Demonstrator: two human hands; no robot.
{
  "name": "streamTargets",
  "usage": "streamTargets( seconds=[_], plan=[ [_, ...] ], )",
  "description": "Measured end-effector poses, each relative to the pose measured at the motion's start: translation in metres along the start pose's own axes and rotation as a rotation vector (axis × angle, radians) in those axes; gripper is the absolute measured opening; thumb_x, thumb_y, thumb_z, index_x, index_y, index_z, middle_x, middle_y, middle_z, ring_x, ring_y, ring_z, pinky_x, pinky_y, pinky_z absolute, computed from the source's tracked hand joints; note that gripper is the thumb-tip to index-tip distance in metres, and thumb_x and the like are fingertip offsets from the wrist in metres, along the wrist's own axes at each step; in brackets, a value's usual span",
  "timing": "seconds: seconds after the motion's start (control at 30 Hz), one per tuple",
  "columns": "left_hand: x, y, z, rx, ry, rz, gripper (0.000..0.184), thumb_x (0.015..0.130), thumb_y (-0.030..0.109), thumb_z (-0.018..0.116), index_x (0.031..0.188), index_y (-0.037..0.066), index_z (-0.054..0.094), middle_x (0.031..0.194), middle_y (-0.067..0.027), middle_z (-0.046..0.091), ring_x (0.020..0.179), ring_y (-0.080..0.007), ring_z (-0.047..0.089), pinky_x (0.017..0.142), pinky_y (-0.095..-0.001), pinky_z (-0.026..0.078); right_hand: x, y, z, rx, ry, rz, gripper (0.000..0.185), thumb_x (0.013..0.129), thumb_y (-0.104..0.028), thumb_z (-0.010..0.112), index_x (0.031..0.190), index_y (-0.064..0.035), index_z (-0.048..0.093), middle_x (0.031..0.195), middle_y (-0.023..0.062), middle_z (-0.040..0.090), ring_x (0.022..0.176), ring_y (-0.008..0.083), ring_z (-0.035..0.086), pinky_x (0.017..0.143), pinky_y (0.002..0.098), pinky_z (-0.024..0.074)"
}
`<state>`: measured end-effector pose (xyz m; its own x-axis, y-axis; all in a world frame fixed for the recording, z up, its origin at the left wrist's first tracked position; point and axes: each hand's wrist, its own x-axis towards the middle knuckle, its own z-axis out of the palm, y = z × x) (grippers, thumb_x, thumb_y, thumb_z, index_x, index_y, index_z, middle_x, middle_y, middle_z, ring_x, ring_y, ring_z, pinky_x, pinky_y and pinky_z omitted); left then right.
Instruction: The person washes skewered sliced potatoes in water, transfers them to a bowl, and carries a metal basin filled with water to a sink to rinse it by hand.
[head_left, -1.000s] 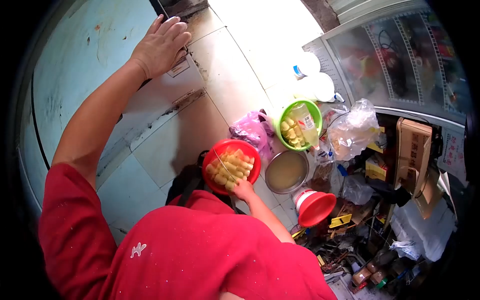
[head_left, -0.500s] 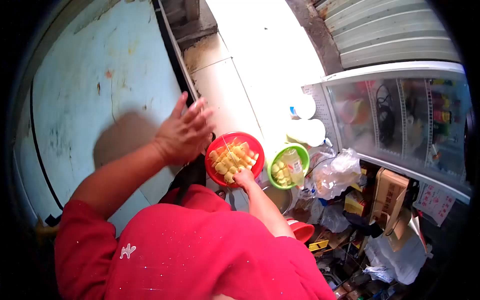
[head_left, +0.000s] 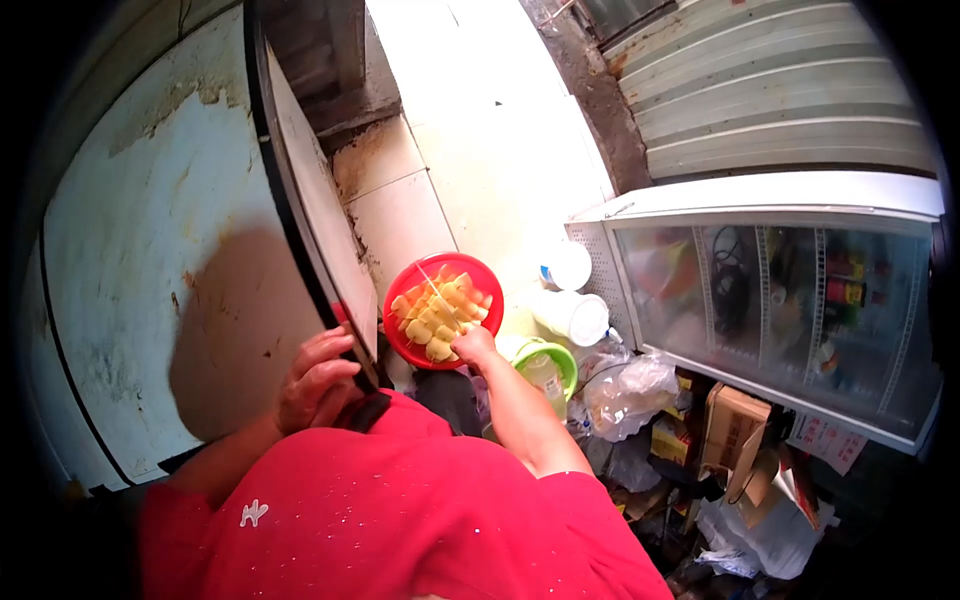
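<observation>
A red plastic basin [head_left: 493, 278] hangs in front of me, tilted toward the camera. Pale yellow chunks [head_left: 440, 311] fill it, some in rows that look threaded on thin sticks; one long thin white stick or string lies across them. My right hand [head_left: 474, 346] is closed on the basin's lower right rim, its fingers partly hidden. To the left, my left hand [head_left: 318, 378] has its fingers apart and slightly bent, holding nothing I can see. It is beside the black edge of a worn pale blue panel [head_left: 190, 290]; whether it touches the edge I cannot tell.
Right of my forearm stand a green tub [head_left: 570, 370] and white plastic containers [head_left: 578, 318]. A glass-door fridge [head_left: 760, 300] stands beyond. Plastic bags [head_left: 630, 395], a cardboard box [head_left: 733, 425] and clutter cover the lower right. Bright tiles [head_left: 400, 215] lie ahead.
My left hand has dropped from beside the basin down to the panel's edge. The view has shifted, and the red basin in my right hand has moved forward past the green tub.
</observation>
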<state>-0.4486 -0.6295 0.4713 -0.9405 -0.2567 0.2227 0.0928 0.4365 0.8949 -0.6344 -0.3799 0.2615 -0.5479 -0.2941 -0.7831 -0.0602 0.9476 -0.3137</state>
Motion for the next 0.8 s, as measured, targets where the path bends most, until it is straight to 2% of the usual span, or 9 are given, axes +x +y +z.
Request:
streamTargets(
  seconds=[0.13, 0.23, 0.3, 0.33, 0.4, 0.6, 0.67, 0.73, 0.8],
  plan=[
    [-0.008, -0.014, 0.007, 0.015, 0.09, -0.04, 0.021, 0.079, -0.002, 0.06, 0.1, 0.002, 0.059, 0.12, -0.0196, 0.054, 0.115, -0.035, 0.051, 0.096, -0.0421, 0.042, 0.037, -0.021, -0.028, -0.038, -0.045, -0.063, 0.03, 0.07, -0.021, 0.059, 0.095, -0.0049, 0.067, 0.096, 0.0194, 0.066, 0.091, 0.0309, 0.064, 0.078, 0.0381, 0.0494],
    [-0.018, -0.032, 0.018, 0.149, 0.245, 0.029, 0.02, 0.079, -0.001, 0.059, 0.098, 0.003, 0.06, 0.119, -0.0191, 0.055, 0.113, -0.0342, 0.053, 0.093, -0.0411, 0.045, 0.072, -0.027, -0.046, -0.163, -0.081, -0.117, 0.033, 0.077, -0.029, 0.059, 0.099, -0.0056, 0.067, 0.099, 0.0202, 0.065, 0.095, 0.0317, 0.063, 0.082, 0.0391, 0.0494],
    [-0.023, -0.035, 0.014, 0.464, 0.053, 0.085, 0.018, 0.079, 0.002, 0.06, 0.097, 0.005, 0.061, 0.118, -0.0172, 0.056, 0.111, -0.0336, 0.053, 0.09, -0.0401, 0.047, 0.088, -0.036, -0.069, -0.092, -0.175, -0.051, 0.034, 0.076, -0.03, 0.059, 0.099, -0.0062, 0.067, 0.1, 0.0198, 0.065, 0.096, 0.032, 0.063, 0.083, 0.0383, 0.049],
    [-0.022, -0.032, 0.019, 0.477, 0.064, 0.085, 0.018, 0.079, 0.002, 0.06, 0.097, 0.005, 0.061, 0.118, -0.0172, 0.056, 0.111, -0.0336, 0.053, 0.09, -0.0401, 0.047, 0.091, -0.043, -0.086, -0.045, -0.207, -0.036, 0.035, 0.076, -0.031, 0.059, 0.099, -0.006, 0.067, 0.1, 0.0198, 0.065, 0.096, 0.0323, 0.063, 0.083, 0.0381, 0.0488],
    [-0.019, -0.034, 0.018, 0.787, -0.031, 0.006, 0.015, 0.08, 0.006, 0.061, 0.095, 0.008, 0.061, 0.118, -0.0137, 0.057, 0.113, -0.0335, 0.052, 0.092, -0.0411, 0.045, 0.124, -0.036, -0.093, -0.172, -0.215, -0.101, 0.037, 0.077, -0.03, 0.057, 0.101, -0.0041, 0.066, 0.104, 0.0199, 0.064, 0.099, 0.0323, 0.062, 0.086, 0.0384, 0.0478],
    [-0.019, -0.031, 0.027, 0.894, -0.117, -0.163, 0.01, 0.08, 0.01, 0.059, 0.09, 0.013, 0.06, 0.121, -0.01, 0.055, 0.12, -0.0324, 0.046, 0.099, -0.0448, 0.039, 0.182, -0.019, -0.177, -0.206, -0.201, -0.069, 0.036, 0.075, -0.027, 0.056, 0.101, -0.0037, 0.066, 0.105, 0.02, 0.064, 0.1, 0.0323, 0.061, 0.087, 0.0385, 0.0476],
    [-0.025, -0.035, 0.026, 0.925, -0.135, -0.169, 0.008, 0.08, 0.011, 0.059, 0.088, 0.013, 0.059, 0.121, -0.0095, 0.055, 0.121, -0.0327, 0.045, 0.1, -0.0467, 0.038, 0.19, -0.024, -0.214, -0.195, -0.237, -0.035, 0.036, 0.077, -0.018, 0.052, 0.106, 0.0002, 0.064, 0.111, 0.0239, 0.061, 0.105, 0.0368, 0.058, 0.089, 0.0406, 0.0462],
    [-0.027, -0.032, 0.032, 0.964, -0.164, -0.179, 0.007, 0.08, 0.013, 0.06, 0.087, 0.013, 0.058, 0.121, -0.009, 0.055, 0.122, -0.0329, 0.043, 0.1, -0.0486, 0.037, 0.211, -0.009, -0.247, -0.167, -0.207, -0.022, 0.035, 0.076, -0.019, 0.053, 0.104, -0.0001, 0.064, 0.109, 0.0245, 0.061, 0.104, 0.0361, 0.059, 0.087, 0.0403, 0.0473],
    [-0.024, -0.027, 0.039, 1.069, -0.225, -0.159, 0.008, 0.08, 0.017, 0.062, 0.084, 0.013, 0.057, 0.122, -0.0073, 0.054, 0.123, -0.0332, 0.042, 0.099, -0.0551, 0.035, 0.238, 0.011, -0.277, -0.209, -0.125, -0.028, 0.036, 0.071, -0.029, 0.059, 0.097, -0.0052, 0.067, 0.101, 0.0196, 0.065, 0.097, 0.0331, 0.062, 0.084, 0.0385, 0.0487]
  ],
)
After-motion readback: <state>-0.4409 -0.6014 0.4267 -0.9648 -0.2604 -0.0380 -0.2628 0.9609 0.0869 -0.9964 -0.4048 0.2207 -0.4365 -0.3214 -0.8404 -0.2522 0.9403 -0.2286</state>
